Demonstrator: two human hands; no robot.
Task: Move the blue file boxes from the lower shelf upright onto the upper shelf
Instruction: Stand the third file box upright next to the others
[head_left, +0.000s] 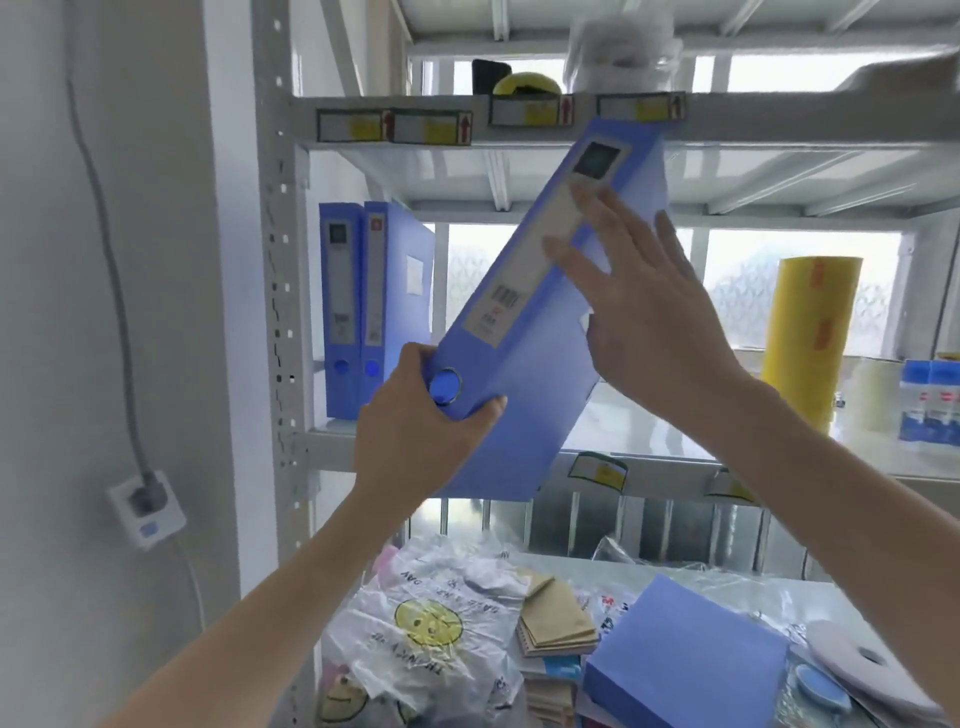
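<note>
- Left hand (415, 415) wrapped tight round the bottom corner of a blue file box (524, 322), thumb next to the round finger hole, fingertips curled under the near edge.
- Right hand (639, 306) flat and open, fingers spread against the box's spine label and side, pressing not grasping.
- Box tilted hard, top end leaning right and up till it almost meets the front edge of the top shelf (779, 119); bottom end down at the left, in front of the middle shelf (649, 441). Not standing on anything, just held in the air.
- Two more blue boxes (358, 306) already upright at the far left of the middle shelf, touching each other, spines facing out.
- Further right on that same shelf: a tall yellow roll (810, 338) standing up, then some small bottles (930, 405) with blue caps at the right edge.
- Lower shelf (571, 564) pretty messy: another blue box (685, 660) lying flat near the right, a stack of brown notebooks (556, 623) beside it, crumpled smiley-face plastic bags (426, 629) on the left.
- Blurry white stuff and something yellow up on the top shelf, can't really tell what.
- Wall socket (145, 509) with a grey cable plugged in, off to the left of the rack.
</note>
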